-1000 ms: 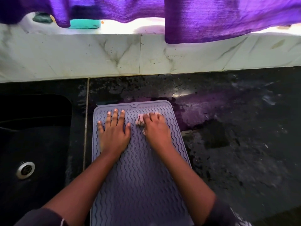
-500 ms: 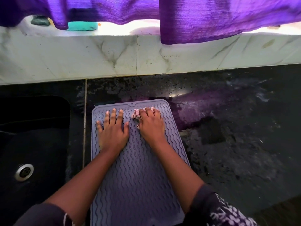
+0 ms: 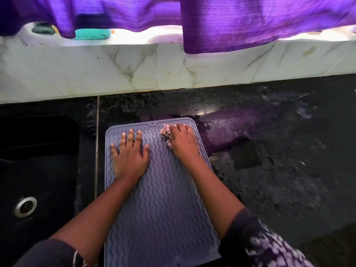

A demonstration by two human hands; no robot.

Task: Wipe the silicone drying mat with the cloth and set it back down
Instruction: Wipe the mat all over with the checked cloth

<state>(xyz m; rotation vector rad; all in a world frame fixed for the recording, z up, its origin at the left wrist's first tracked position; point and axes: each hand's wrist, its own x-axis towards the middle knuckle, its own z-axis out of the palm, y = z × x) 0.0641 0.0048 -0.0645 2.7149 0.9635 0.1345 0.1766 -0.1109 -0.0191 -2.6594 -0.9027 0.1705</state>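
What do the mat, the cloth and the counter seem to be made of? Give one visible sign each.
Mat: probably silicone, matte grey-lilac, with moulded wavy ridges.
Cloth: woven fabric, pink striped, bunched softly under the right hand.
Counter: likely polished dark stone, speckled, glossy where wet and mirroring the purple curtain.

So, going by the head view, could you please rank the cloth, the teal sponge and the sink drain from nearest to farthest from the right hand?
1. cloth: bunched under the right hand, on the mat's far end.
2. teal sponge: up on the ledge, far left.
3. sink drain: in the black sink, near left.
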